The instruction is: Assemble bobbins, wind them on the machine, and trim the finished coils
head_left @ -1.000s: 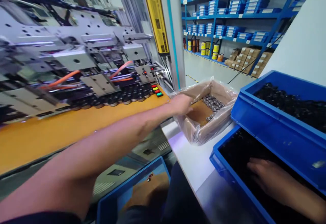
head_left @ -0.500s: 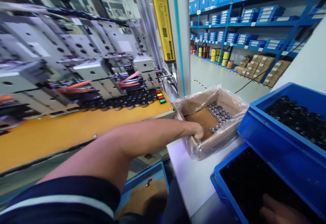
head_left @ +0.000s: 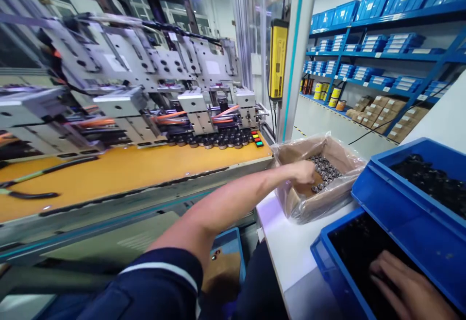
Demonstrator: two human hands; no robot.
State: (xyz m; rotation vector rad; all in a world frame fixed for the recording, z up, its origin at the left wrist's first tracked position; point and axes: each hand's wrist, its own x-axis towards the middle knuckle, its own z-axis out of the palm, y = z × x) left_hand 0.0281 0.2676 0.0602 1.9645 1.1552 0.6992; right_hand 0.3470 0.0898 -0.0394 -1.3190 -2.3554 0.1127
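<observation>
My left hand [head_left: 305,171] is inside the plastic-lined cardboard box [head_left: 296,204], over its brown bottom sheet. Its fingers are curled down and closed, beside the rows of small shiny metal parts [head_left: 327,168]; what they hold, if anything, is hidden. At the lower right, my right hand [head_left: 404,278] reaches into the lower blue bin [head_left: 325,257], among dark parts. The fingers and thumb there bend toward each other around something dark that I cannot make out.
Another blue bin [head_left: 407,198] of black parts overlaps the lower one. To the left, a machine [head_left: 196,109] stands over an orange worktop [head_left: 153,169] with black round parts [head_left: 218,139] and pliers-like handles [head_left: 47,172]. A blue tray [head_left: 238,247] sits below. Shelves [head_left: 386,53] stand behind.
My view has swung left, so the machine and box appear farther right. My left hand has moved from the box's near side toward the metal parts. More of my right hand shows in the bin.
</observation>
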